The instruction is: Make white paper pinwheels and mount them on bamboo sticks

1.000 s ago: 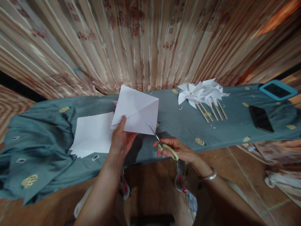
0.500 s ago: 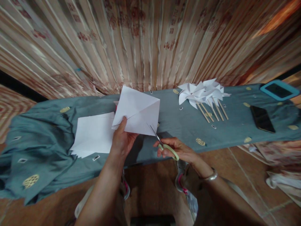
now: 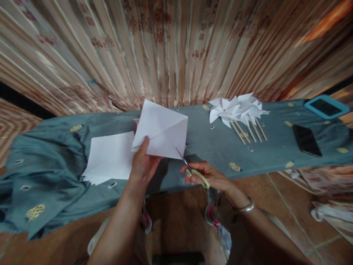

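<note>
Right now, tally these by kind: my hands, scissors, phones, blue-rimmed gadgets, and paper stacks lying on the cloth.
Hands: 2, left hand and right hand
Scissors: 1 pair
Phone: 1
Blue-rimmed gadget: 1
Paper stack: 1
Total: 6

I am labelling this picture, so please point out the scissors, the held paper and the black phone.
Scissors point(image 3: 188, 166): head view, blades near the handle.
Held paper point(image 3: 161, 123): head view, above the diagonal edge.
Black phone point(image 3: 306, 140): head view, upper face.

Paper stack point(image 3: 110, 158) part-hidden, curtain print point(image 3: 202, 25) seemingly blurred
</note>
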Motion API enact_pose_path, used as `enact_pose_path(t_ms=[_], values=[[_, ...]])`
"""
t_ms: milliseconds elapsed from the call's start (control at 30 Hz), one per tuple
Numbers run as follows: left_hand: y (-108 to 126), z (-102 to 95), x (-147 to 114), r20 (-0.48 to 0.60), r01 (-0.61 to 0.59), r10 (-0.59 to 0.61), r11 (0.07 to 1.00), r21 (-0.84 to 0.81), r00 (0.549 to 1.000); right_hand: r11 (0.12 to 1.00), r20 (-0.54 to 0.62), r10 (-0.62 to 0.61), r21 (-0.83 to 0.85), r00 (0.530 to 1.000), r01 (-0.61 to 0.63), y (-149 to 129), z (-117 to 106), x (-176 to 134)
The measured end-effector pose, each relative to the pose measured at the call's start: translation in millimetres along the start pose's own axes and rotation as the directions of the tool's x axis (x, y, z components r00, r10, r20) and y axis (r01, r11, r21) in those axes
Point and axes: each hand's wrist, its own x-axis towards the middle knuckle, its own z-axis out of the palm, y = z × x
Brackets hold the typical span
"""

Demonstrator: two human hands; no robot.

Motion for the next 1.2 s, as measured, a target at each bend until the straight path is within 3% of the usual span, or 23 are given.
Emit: enact_pose_path(t_ms=[933,1200], values=[[3.6,-1.5,1.8,-0.012,-0.024,0.024,1.0,-0.016,1.0,0.98,-0.087,0.081,0.189,0.993,-0.063,6.3,5.1,5.2],[1.6,-4.5,3.7,0.004,-0.034,0.034,0.999,-0.01,0.999,0.99,-0.077,0.071,0.126,0.995,-0.061,2.5,5.1,4.6]])
